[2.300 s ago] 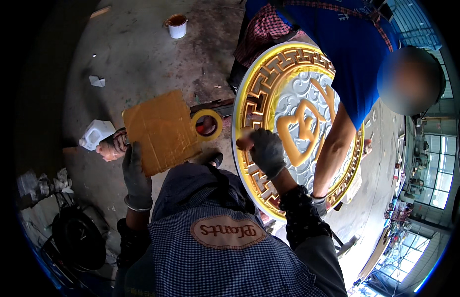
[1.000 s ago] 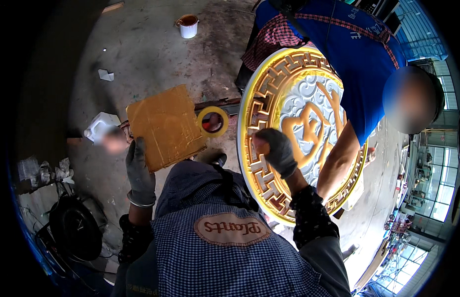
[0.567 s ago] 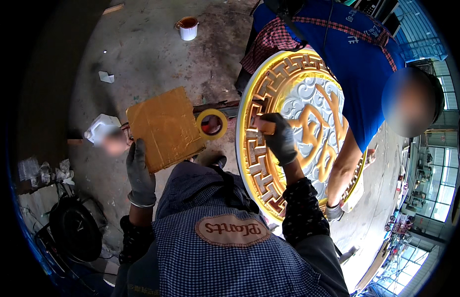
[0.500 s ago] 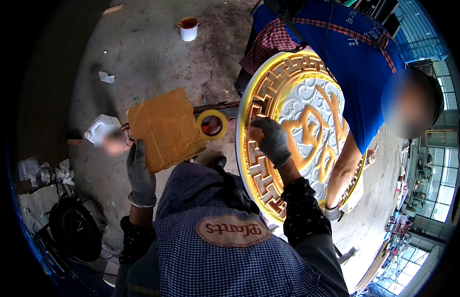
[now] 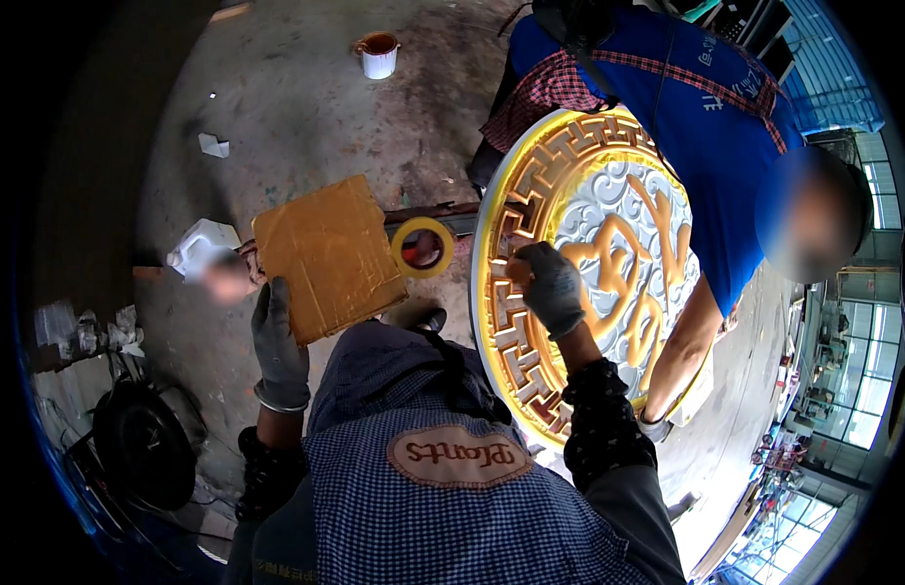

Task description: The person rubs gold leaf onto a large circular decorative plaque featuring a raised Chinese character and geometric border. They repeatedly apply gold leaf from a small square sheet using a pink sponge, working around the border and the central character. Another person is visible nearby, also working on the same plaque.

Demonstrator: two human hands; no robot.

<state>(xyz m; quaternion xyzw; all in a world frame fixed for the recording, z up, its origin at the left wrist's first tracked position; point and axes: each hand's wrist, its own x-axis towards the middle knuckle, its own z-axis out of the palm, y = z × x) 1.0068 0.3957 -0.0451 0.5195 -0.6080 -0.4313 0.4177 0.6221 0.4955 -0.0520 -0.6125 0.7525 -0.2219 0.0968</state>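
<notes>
My left hand (image 5: 282,341), in a grey glove, grips the lower left edge of a square brown cardboard piece (image 5: 326,253). My right hand (image 5: 553,292), gloved too, is closed at the left part of a large round carved panel (image 5: 591,200), over its brown fret border. Whatever its fingers hold is too small and blurred to name. The panel has a yellow edge, a grey scroll-patterned middle and raised orange-gold characters. Beside the cardboard's right edge is a yellow tape roll (image 5: 425,273).
Across the panel a person in a blue shirt (image 5: 711,185) leans over, one gloved hand (image 5: 655,426) at its lower edge. A white bucket (image 5: 378,64) with brown contents stands on the floor. Left are a white jug (image 5: 204,242) and a round black object (image 5: 145,448).
The panel and the other person appear slightly farther right and lower. My right hand has shifted a little right and down with them, still at the border. My left hand keeps the cardboard.
</notes>
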